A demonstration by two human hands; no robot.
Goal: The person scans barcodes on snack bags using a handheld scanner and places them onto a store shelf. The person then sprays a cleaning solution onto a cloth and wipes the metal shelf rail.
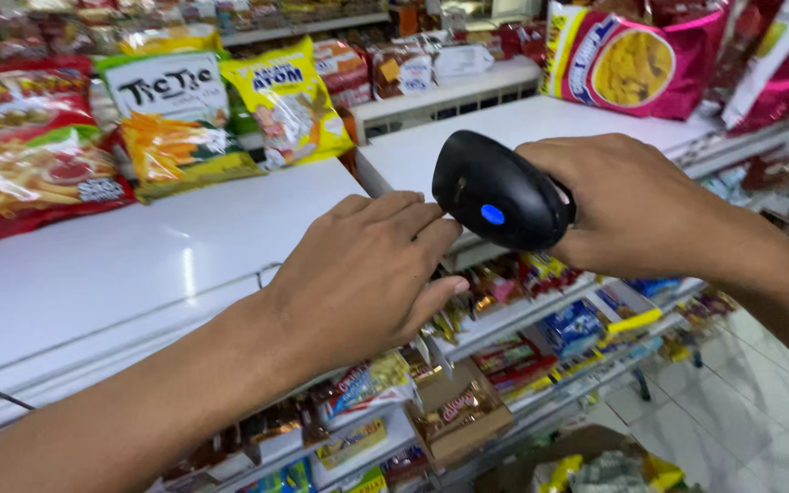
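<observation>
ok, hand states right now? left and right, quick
Left hand: open, fingers loosely extended, holding nothing, fingertips at the white shelf edge beside the scanner.
Right hand: closed around a black handheld scanner.

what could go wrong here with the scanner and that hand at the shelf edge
The black scanner is held in the right hand over open air beyond the white shelf; a slip may drop it onto the snack packets below. The left hand reaching over the edge might knock packets loose.
</observation>
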